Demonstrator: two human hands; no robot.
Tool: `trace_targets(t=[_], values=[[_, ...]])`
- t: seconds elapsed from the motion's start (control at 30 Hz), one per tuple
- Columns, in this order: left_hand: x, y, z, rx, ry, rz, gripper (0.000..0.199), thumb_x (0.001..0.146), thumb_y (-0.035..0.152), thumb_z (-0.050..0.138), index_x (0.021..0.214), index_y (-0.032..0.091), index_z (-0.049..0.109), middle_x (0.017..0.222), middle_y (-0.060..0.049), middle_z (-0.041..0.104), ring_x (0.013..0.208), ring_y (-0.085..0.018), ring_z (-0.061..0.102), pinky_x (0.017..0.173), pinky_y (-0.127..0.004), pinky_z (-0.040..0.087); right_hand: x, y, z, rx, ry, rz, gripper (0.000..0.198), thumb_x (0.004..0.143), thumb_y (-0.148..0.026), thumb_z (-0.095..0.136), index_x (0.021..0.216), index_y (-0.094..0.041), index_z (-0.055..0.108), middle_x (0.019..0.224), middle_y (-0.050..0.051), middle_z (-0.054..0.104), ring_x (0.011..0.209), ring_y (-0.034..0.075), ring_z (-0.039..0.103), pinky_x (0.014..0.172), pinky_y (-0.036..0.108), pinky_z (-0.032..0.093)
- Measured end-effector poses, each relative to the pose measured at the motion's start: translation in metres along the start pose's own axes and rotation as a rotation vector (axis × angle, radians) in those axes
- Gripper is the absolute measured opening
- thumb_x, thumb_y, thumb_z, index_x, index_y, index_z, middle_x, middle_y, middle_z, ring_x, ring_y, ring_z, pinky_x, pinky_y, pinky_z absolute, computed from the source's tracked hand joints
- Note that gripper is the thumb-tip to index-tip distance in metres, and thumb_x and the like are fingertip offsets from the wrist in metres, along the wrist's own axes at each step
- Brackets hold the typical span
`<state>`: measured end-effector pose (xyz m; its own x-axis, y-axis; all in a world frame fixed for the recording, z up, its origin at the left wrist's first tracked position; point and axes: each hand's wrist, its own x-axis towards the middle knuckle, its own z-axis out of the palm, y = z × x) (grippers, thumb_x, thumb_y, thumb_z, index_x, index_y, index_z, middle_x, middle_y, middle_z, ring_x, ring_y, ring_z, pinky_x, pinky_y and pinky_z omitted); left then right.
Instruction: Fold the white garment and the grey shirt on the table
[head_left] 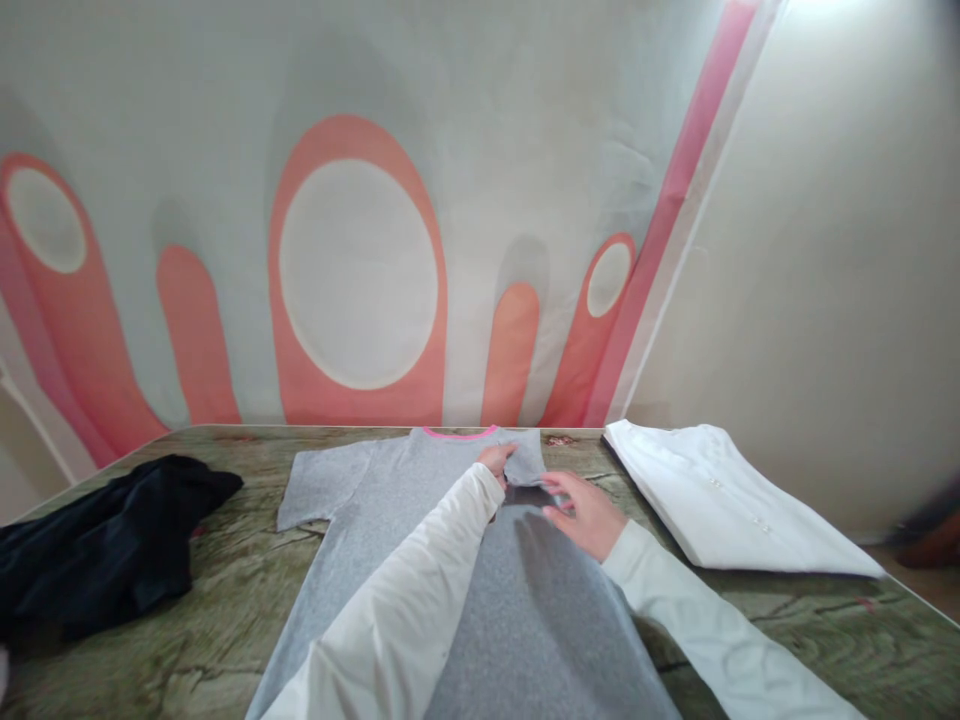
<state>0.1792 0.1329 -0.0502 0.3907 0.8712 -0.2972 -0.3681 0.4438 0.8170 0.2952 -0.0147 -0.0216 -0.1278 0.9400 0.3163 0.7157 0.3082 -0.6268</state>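
Observation:
A grey T-shirt (420, 520) with a pink neckline lies spread on the table, its collar at the far edge. Its left-side sleeve (319, 485) is laid out flat. The other sleeve (529, 455) is folded in over the body and slightly lifted. My left hand (496, 462) reaches across the chest and grips the cloth at this sleeve's inner side. Beside the sleeve's lower corner is my right hand (589, 515), thumb and fingers apart; whether its fingertips touch the cloth I cannot tell.
A crumpled black garment (112, 535) lies at the left of the wood-patterned table (225, 610). On the right rests a folded white garment (720, 500) with its corner at the table edge. Behind the table stands a wall (360, 270) with pink-orange shapes.

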Motion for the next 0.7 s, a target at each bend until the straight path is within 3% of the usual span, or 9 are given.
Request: trace_targets(t=[0.13, 0.3, 0.4, 0.7], values=[[0.002, 0.003, -0.005, 0.019, 0.005, -0.014, 0.003, 0.068, 0.011, 0.061, 0.070, 0.010, 0.059, 0.056, -0.005, 0.064, 0.062, -0.021, 0.064, 0.061, -0.034, 0.052, -0.051, 0.006, -0.020, -0.247, -0.060, 0.197, 0.042, 0.071, -0.024, 0.051, 0.111, -0.012, 0.045, 0.095, 0.010, 0.054, 0.078, 0.018, 0.055, 0.072, 0.034, 0.043], [-0.003, 0.004, -0.003, 0.025, -0.031, 0.073, 0.019, 0.061, 0.015, 0.068, 0.078, 0.010, 0.062, 0.068, -0.008, 0.067, 0.073, -0.023, 0.064, 0.068, -0.035, 0.052, -0.101, -0.001, -0.028, -0.241, -0.230, 0.299, 0.040, 0.073, -0.027, 0.048, 0.110, -0.014, 0.041, 0.065, -0.002, 0.051, 0.060, 0.015, 0.051, 0.061, 0.028, 0.038], [-0.005, 0.005, -0.002, 0.046, -0.031, 0.143, 0.023, 0.061, 0.017, 0.068, 0.081, 0.009, 0.061, 0.074, -0.009, 0.067, 0.076, -0.023, 0.064, 0.069, -0.034, 0.052, -0.113, -0.014, -0.028, -0.226, -0.302, 0.318, 0.046, 0.070, -0.020, 0.048, 0.114, -0.015, 0.036, 0.059, -0.005, 0.047, 0.058, 0.014, 0.049, 0.058, 0.026, 0.035], [-0.004, 0.042, -0.012, 0.213, 0.035, 0.292, 0.034, 0.056, 0.011, 0.065, 0.088, 0.015, 0.057, 0.072, -0.002, 0.066, 0.073, -0.019, 0.063, 0.068, -0.029, 0.050, -0.123, -0.059, -0.026, -0.158, -0.271, 0.254, 0.058, 0.069, -0.011, 0.040, 0.125, -0.018, 0.023, 0.075, -0.001, 0.048, 0.063, 0.014, 0.050, 0.062, 0.028, 0.037]])
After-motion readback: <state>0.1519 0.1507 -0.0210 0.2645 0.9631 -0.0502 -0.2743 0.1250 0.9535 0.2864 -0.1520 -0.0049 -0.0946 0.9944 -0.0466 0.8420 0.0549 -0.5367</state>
